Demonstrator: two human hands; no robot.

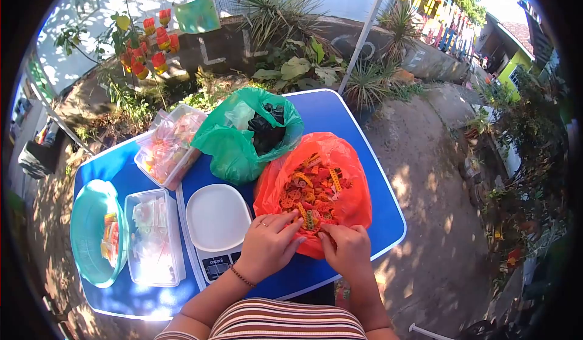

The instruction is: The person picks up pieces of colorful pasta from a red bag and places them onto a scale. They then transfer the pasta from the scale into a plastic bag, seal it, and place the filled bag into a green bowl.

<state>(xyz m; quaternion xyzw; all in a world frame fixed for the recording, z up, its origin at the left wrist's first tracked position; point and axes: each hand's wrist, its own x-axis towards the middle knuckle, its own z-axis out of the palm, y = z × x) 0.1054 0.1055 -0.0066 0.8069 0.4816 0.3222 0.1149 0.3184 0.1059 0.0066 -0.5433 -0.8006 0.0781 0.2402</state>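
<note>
An orange-red plastic bag stands open on the blue table, full of small orange, red and yellow ridged pieces that look like dry snacks or pasta. At its near edge my left hand has its fingers bent in over the pieces, thumb close to the fingertips. Opposite it, my right hand is closed at the bag's near rim, its thumb and fingers together. A striped yellowish-green piece lies between the two sets of fingertips. What each hand pinches is too small to make out.
Left of the bag is a white kitchen scale. A green plastic bag with black plastic inside stands behind. Further left are two clear tubs, one with small plastic packets, one with filled packets, and a turquoise basin.
</note>
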